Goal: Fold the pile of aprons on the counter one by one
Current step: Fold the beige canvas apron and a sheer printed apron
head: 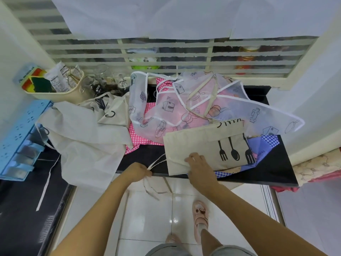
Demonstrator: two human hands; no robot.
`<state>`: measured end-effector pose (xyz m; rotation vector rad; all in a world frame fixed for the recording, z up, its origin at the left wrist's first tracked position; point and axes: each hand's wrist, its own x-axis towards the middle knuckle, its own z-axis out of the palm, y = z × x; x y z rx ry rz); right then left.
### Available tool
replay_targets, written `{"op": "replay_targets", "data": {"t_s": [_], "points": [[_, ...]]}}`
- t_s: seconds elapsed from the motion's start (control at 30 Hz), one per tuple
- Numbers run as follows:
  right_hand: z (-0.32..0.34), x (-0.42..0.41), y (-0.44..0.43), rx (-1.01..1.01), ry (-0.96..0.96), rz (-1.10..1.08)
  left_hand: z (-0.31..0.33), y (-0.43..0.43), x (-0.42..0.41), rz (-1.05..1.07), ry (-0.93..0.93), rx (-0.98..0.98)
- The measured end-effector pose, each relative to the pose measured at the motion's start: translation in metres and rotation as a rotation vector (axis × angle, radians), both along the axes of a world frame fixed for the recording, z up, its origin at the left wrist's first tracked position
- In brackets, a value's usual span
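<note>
At the bench's front lip the left hand (139,171) pinches the thin tie strings (156,163); they look limp and apt to tangle or slip over the edge, so they are best gathered near their root. Just right of it, the right hand (198,163) presses flat-fingered, gripping nothing, on the part-folded cutlery-print apron (193,143), a light, soft cloth that should crease easily. Bare bench (273,163) beyond is scant, and the unfolded apron pile (184,104) crowds in behind.

Black bench (273,163) set against barred window (166,54). Frosted slats; white sheets (184,15) covering upper part. White walls (13,43) on both sides. Glossy white floor tiles (151,218) below, showing bright reflection. Blue rack (16,137) at left. Cream basket (60,96) and glass jars (102,72) at far left corner. Even, diffuse lighting.
</note>
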<state>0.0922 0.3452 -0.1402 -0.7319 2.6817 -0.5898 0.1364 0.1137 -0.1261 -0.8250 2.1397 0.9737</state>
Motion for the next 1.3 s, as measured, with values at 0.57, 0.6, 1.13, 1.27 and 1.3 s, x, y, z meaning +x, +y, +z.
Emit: {"op": "replay_targets", "data": {"t_s": [0.57,0.6,1.13,1.27,1.3], "points": [[0.062,-0.071,0.006,-0.602,-0.869,-0.309,0.039,0.031,-0.051,1.11,0.157,1.319],[0.067,-0.08,0.014,-0.623,-0.894,-0.283,0.036,0.029,-0.052,1.141,0.161,1.314],[0.014,-0.08,-0.039,-1.179,-0.9,-0.697,0.0,0.087,-0.061,0.635,0.261,0.832],[0.002,-0.073,-0.036,-1.513,-1.282,-0.95,-0.015,0.098,-0.06,0.518,0.344,0.655],[-0.002,-0.074,-0.035,-1.552,-1.282,-0.995,-0.017,0.097,-0.058,0.501,0.349,0.61]]}}
